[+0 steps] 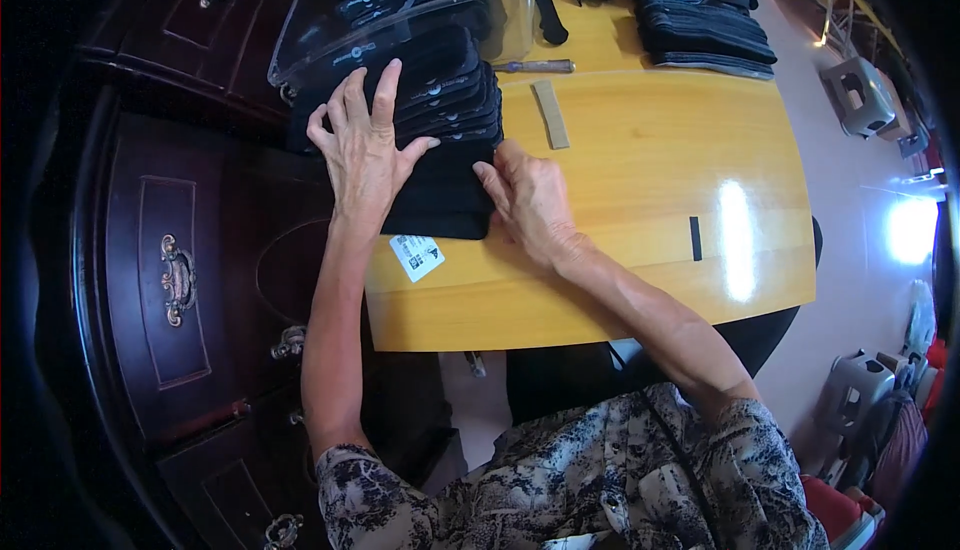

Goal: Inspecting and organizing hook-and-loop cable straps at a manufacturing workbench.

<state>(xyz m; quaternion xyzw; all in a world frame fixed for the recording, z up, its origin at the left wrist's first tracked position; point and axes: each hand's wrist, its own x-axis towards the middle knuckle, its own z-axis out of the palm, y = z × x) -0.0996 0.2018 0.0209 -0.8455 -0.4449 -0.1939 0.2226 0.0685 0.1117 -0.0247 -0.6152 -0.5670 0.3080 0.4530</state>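
Yellow wooden tabletop beneath: my left hand splays over stacked black cloth; my right hand curls alongside, grip unclear.

- A glossy yellow wooden worktop reflects a bright white streak of light.
- Dark reddish-brown cabinets with ornate metal handles line the left side.
- The smooth, pale floor stretches along the right.
- Two grey stools, one farther off, one nearer, stand there.
- Strong light glares at the right edge.
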